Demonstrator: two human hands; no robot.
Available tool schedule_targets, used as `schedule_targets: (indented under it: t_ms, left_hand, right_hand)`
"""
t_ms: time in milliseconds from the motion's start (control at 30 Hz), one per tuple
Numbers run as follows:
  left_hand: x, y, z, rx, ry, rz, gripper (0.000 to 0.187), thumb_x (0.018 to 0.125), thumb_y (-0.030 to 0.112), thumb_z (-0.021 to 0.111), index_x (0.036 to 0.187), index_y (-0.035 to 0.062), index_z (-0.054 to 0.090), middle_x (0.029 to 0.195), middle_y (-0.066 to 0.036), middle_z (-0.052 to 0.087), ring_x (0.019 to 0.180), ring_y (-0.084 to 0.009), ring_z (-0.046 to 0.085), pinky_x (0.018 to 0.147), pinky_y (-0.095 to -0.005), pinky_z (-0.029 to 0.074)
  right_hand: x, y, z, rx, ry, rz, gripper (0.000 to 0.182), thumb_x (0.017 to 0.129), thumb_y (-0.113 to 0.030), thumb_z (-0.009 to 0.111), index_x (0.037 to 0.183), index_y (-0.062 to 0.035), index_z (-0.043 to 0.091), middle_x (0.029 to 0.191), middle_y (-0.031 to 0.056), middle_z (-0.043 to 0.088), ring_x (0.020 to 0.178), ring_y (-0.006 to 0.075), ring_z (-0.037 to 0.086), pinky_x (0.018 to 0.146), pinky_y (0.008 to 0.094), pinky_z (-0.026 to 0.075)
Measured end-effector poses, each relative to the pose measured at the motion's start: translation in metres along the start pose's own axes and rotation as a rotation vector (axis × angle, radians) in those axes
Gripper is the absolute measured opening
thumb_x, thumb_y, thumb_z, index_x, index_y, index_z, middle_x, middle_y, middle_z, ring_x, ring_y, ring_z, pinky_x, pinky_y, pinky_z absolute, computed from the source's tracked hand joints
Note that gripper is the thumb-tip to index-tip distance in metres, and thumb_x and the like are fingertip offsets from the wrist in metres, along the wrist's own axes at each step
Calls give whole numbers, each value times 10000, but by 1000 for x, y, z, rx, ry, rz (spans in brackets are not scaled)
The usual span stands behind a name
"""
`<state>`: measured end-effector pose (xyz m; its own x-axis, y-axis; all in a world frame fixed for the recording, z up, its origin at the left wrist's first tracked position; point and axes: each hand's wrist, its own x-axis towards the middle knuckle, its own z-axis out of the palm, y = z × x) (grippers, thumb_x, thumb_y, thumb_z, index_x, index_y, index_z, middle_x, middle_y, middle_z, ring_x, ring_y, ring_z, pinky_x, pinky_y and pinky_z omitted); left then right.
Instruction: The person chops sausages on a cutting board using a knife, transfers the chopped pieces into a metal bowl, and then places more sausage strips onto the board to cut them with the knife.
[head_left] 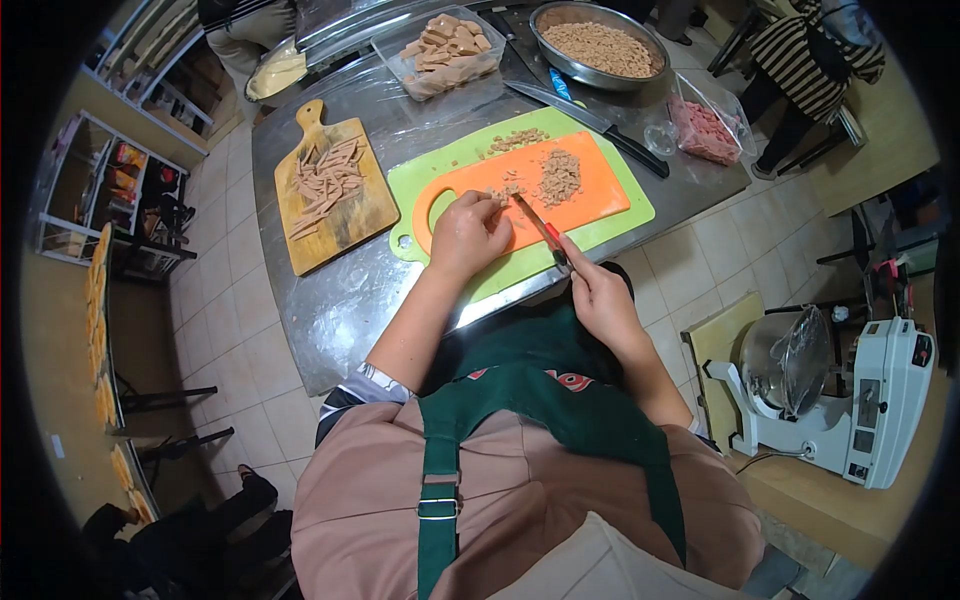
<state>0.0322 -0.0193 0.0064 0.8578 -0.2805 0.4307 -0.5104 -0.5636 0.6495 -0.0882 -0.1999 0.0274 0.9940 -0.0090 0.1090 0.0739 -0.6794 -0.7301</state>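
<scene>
My right hand (pixel 602 305) is closed around the handle of a knife (pixel 536 217), its blade angled across the orange cutting board (pixel 600 190). The blade's tip reaches small chopped pale-brown pieces (pixel 508 190), which look like sausage or processed meat. My left hand (pixel 468 237) rests at the board's left part, fingers curled in beside those pieces. What its fingertips hold, if anything, is hidden. A larger heap of diced pieces (pixel 560 178) lies to the right of the blade. Under the orange board is a green cutting board (pixel 640 200), with more bits along its far side.
Left stands a wooden board (pixel 345 225) with sliced strips. Farther back are a plastic tub (pixel 405 78) of chunks, a steel bowl (pixel 655 70) of diced pieces, a large knife (pixel 600 125) and a bag of pink meat (pixel 705 130). A mixer (pixel 850 400) stands right; people are nearby.
</scene>
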Motion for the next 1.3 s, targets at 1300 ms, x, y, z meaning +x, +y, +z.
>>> schedule_targets:
  t_ms: [1300]
  left_hand:
    - [1,-9,17,191,110,36,120,711,139,670,727,40,605,705,-94,555,695,-281,559,618,-377,456]
  right_hand:
    - [1,1,14,-258,-120,-49,605,822,-32,463,1391,-160,303,662,208,539,609,384,556,596,468,458]
